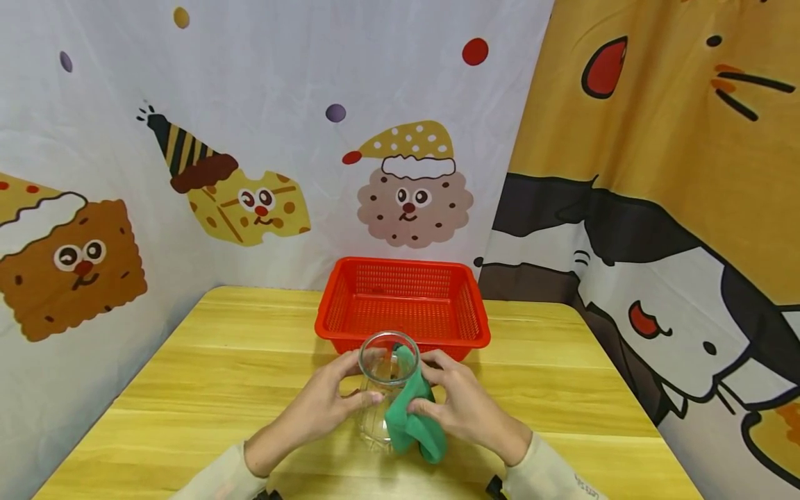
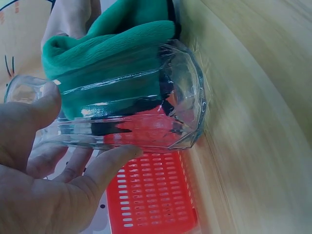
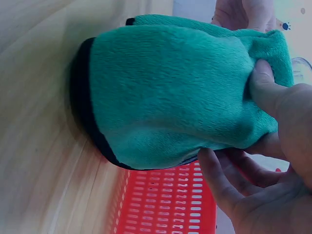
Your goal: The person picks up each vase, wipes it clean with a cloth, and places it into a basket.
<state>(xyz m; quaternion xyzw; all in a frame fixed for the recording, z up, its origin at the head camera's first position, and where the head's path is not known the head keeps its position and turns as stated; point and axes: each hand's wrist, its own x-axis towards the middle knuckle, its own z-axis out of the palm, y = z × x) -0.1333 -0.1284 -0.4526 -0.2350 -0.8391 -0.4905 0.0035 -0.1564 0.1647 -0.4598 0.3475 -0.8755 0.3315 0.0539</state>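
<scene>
A clear glass jar with a round open mouth stands upright between the hands in the head view. My left hand grips it from the left, thumb on the near side and fingers round the far side; the left wrist view shows the ribbed glass wall and thick base close over the table. Against the jar's right side, my right hand holds a green cloth, its thumb pressing the fabric to the glass. In the right wrist view the dark-edged cloth wraps that side and hides most of the jar.
Just behind the jar sits a red perforated plastic basket on the wood-grain table. A cartoon-printed curtain hangs along the table's back, and more printed fabric runs down the right side.
</scene>
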